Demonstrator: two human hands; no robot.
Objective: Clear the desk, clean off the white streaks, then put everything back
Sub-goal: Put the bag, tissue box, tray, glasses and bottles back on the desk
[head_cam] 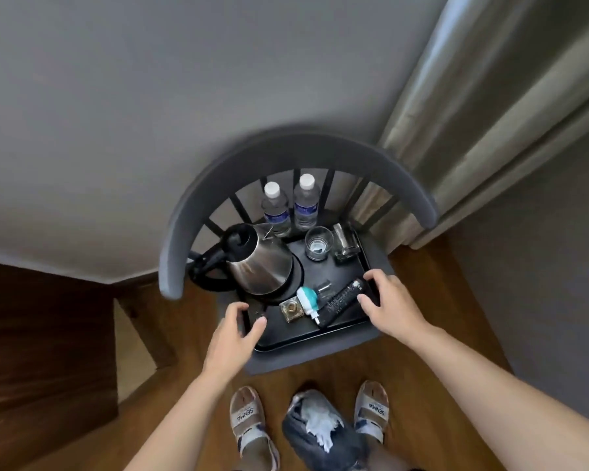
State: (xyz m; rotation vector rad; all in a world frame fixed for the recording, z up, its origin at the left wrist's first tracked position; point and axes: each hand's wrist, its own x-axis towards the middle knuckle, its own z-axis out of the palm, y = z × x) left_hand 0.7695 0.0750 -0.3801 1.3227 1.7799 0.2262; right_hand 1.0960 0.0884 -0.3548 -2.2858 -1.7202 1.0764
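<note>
Your left hand [233,329] curls over the near left corner of the black tray [349,273], thumb on top of the rim and fingers wrapped at its edge. Your right hand [390,302] grips the tray's right edge the same way, fingers hooked over the rim and thumb lying inside it. The tray sits on the seat of a grey chair [296,154] with a curved, spindled back.

Just beside your right thumb, a black remote control [340,302] lies diagonally toward the near right corner. Next to it, along the near edge, lie a white and teal plug-in device [308,300] and a small square glass bottle [291,310], with a small clear item beyond them that is too blurred to identify. A steel kettle [261,258] with a black handle stands on its base at the tray's left side. At the far right corner stand two drinking glasses [319,243]. Two water bottles [276,207] with white caps stand upright at the far edge, against the chair's spindles.

The chair stands on a wooden floor [422,277] near a curtain [473,107]. Your sandalled feet [249,423] show below, a white cloth [322,424] tucked at your jeans.
</note>
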